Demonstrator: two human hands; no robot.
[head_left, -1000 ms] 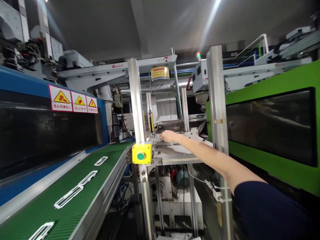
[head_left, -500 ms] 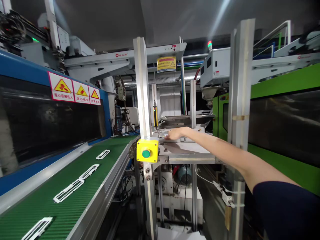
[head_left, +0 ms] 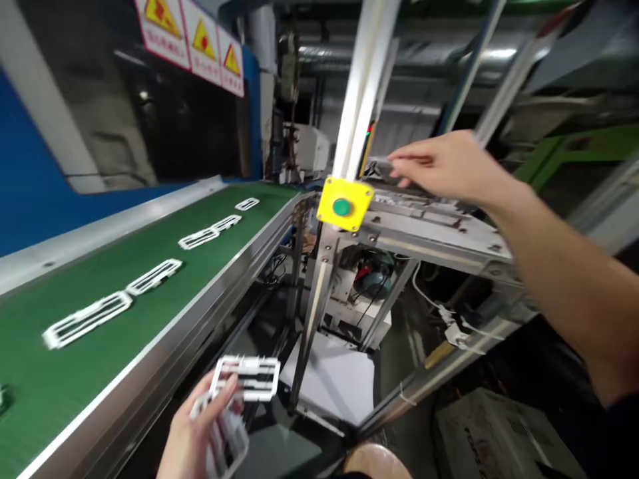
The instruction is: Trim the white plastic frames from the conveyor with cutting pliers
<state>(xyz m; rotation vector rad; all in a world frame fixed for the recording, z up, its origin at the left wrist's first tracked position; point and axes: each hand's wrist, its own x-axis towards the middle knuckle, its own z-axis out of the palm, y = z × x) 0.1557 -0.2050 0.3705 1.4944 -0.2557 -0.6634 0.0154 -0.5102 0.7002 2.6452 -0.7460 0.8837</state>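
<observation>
Head view, with the clock face centred on the picture: at 7 o'clock the left hand (head_left: 192, 429) grasps at least two white plastic frames (head_left: 254, 384), its thumb pressed over them; the lower ones are blurred, so their number cannot be told. At 2 o'clock the right hand (head_left: 434, 166) reaches over a metal workbench (head_left: 449, 229), thumb and fingers drawn close together, though whether anything is pinched between them cannot be told. Just off centre towards 1 o'clock, a yellow button box (head_left: 346, 203) with a green push button (head_left: 342, 207) sits on an aluminium post (head_left: 359, 93). Loose frames (head_left: 200, 237) lie in a line along the green conveyor belt (head_left: 124, 366), from 8 o'clock round to 10. Warning labels (head_left: 202, 43) show towards 11 o'clock, and a box (head_left: 489, 432) stands at 4.
</observation>
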